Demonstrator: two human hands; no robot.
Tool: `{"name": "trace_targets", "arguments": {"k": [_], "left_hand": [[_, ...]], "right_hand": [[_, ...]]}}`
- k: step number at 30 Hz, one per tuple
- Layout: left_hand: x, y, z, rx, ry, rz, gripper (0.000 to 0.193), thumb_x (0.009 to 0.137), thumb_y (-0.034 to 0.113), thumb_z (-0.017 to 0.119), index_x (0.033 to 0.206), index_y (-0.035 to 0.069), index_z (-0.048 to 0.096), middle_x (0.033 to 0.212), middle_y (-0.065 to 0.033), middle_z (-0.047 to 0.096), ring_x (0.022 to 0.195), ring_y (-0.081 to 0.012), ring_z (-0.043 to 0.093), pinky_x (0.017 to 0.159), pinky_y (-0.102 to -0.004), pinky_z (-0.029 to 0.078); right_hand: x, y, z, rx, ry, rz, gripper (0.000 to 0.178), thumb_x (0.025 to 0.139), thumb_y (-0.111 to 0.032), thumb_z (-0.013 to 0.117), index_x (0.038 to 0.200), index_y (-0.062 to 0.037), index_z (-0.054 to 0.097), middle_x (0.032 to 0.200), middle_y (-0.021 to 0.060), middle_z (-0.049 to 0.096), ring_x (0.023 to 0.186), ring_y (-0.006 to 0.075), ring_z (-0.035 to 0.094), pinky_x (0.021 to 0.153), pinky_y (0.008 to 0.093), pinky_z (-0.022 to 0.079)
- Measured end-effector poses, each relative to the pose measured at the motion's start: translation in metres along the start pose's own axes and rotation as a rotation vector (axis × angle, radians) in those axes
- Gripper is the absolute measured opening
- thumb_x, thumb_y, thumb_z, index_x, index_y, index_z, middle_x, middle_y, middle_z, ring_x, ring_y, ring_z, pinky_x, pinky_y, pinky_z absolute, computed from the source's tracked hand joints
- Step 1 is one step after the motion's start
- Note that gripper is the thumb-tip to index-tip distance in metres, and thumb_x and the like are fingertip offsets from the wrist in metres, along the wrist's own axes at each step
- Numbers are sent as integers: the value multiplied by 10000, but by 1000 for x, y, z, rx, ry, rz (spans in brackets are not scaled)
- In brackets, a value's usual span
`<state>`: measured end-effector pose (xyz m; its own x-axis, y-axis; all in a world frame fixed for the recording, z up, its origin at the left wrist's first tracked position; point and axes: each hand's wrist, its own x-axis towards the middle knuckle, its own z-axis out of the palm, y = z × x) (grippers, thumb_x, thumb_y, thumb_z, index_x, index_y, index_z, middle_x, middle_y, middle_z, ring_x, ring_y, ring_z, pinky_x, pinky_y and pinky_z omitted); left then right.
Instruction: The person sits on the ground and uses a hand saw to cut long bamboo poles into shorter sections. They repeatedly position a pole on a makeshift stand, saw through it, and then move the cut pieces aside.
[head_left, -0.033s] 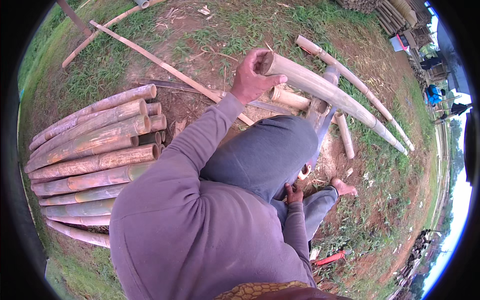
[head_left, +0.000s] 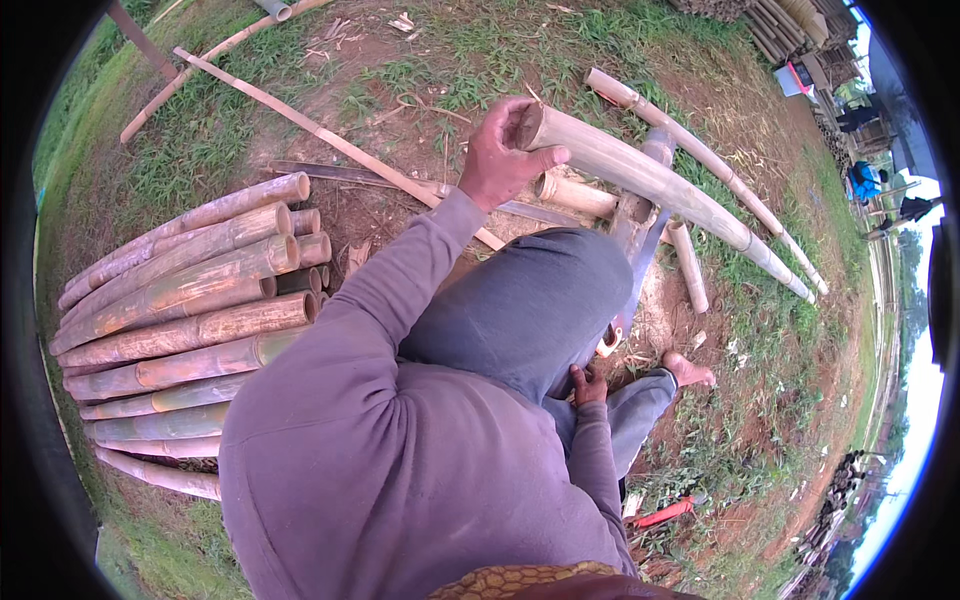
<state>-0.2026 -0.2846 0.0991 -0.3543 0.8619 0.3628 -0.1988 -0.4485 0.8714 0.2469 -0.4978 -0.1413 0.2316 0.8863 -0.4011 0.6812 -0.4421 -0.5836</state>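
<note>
My left hand [head_left: 500, 155] grips the near end of a long, thick bamboo pole [head_left: 640, 172], thumb on the outside and fingers curled at its hollow opening. The pole slopes away to the right across a short bamboo support [head_left: 633, 222]. My right hand [head_left: 590, 386] is low against my trouser leg, its fingers curled; whatever they hold is hidden. Just above it, beside my bent knee, shows the pale, looped handle [head_left: 609, 341] of what looks like a handsaw. A dark bluish blade [head_left: 648, 262] runs up from there toward the support.
A stack of bamboo poles [head_left: 190, 335] lies at my left. Short bamboo pieces [head_left: 688, 268] and a thinner pole [head_left: 710, 165] lie beyond the support. A long split strip [head_left: 320, 133] crosses the ground at the upper left. A red-handled tool [head_left: 665, 511] lies near my right side.
</note>
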Motion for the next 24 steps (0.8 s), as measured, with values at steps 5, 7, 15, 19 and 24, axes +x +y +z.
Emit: {"name": "trace_targets", "arguments": {"k": [5, 7, 15, 19, 24], "left_hand": [[17, 8, -46, -60, 162, 71, 666, 866, 258, 898, 1365, -25, 559, 1250, -138, 660, 1128, -227, 674, 961, -346, 598], [50, 1, -98, -125, 345, 99, 570, 892, 217, 862, 1328, -39, 600, 1244, -127, 670, 1093, -228, 687, 890, -361, 611], [141, 54, -391, -1, 898, -48, 702, 882, 427, 806, 1448, 96, 556, 1397, -130, 586, 1244, -334, 604, 968, -480, 541], [139, 25, -452, -72, 999, -284, 747, 884, 439, 783, 1503, 135, 496, 1459, -125, 552, 1303, -337, 564, 1015, -493, 499], [146, 20, -550, 277, 923, -135, 809, 939, 533, 684, 1545, 58, 433, 1452, -176, 568, 1304, -367, 575, 1073, -524, 483]], "right_hand": [[-7, -36, -2, -14, -34, -18, 778, 868, -546, 785, 1383, 17, 627, 1195, 241, 754, 1135, 361, 732, 998, 428, 561], [-2, -51, -5, -14, 6, -11, 747, 895, -534, 758, 1385, 13, 623, 1223, 238, 746, 1156, 362, 723, 1010, 431, 553], [-3, -67, -1, 21, -2, 105, 746, 879, -518, 771, 1400, -2, 631, 1275, 242, 727, 1211, 371, 697, 1064, 431, 522], [1, -56, 2, 33, 19, 146, 749, 858, -533, 777, 1391, -23, 647, 1265, 253, 728, 1206, 369, 699, 1062, 430, 524], [24, -62, 24, 95, -27, 75, 745, 841, -533, 790, 1365, -18, 663, 1235, 248, 737, 1171, 361, 715, 1048, 425, 532]]}}
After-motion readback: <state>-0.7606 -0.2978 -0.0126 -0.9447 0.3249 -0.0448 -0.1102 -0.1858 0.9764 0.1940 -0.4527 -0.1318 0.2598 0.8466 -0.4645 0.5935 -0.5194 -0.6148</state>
